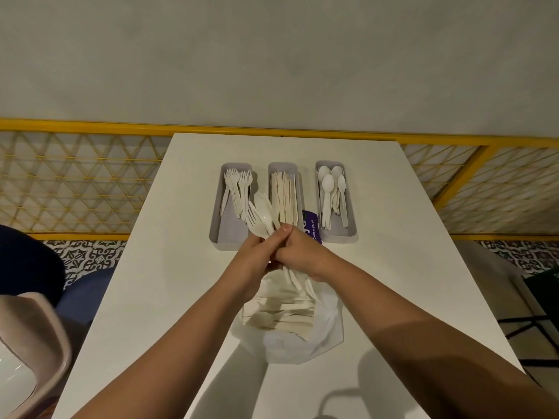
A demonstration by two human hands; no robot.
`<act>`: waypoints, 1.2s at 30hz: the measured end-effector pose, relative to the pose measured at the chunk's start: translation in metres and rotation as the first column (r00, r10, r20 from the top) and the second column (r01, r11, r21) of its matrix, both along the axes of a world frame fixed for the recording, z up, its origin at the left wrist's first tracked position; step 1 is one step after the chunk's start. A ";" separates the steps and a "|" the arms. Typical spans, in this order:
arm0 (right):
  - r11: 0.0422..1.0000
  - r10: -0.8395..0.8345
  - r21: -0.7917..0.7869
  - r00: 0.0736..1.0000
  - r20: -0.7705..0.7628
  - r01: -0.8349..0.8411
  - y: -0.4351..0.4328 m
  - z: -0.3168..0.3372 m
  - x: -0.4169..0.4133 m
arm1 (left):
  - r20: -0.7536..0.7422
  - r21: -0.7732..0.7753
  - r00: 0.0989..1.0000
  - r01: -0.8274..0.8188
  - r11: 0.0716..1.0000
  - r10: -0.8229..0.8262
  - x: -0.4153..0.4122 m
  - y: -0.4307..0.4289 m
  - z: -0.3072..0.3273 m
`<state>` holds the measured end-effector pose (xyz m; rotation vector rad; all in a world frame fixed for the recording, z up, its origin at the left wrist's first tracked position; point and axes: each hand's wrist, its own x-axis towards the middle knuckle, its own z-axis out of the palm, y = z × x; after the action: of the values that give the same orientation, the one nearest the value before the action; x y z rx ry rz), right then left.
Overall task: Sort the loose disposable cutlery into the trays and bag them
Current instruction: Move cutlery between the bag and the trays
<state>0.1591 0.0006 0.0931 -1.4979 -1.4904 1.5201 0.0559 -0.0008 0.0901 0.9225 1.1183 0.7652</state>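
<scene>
Left grip (pixel 252 261) and right grip (pixel 302 252) are closed together around a bundle of forks and spoons (pixel 261 217), heads pointed to 11 o'clock. At 6 o'clock a cutlery-filled plastic bag (pixel 305 337) is laid on the counter (pixel 408 267). At 12 o'clock, fork tray (pixel 227 231), knife tray (pixel 282 165) and spoon tray (pixel 338 231) are ranged left to right.

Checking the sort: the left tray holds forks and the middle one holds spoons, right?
Not quite. The head view shows the left tray holds forks, but the middle tray holds knives; the spoons lie in the right tray.
</scene>
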 end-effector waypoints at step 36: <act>0.882 -0.422 -0.327 0.877 -0.231 0.339 -0.010 0.000 0.033 | 0.575 -0.427 0.551 -0.428 0.797 0.604 -0.021 0.063 -0.011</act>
<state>0.1922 -0.0090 0.0930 -1.5238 -0.7704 1.6578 0.0348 0.0626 0.0791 0.0085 0.7597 1.3055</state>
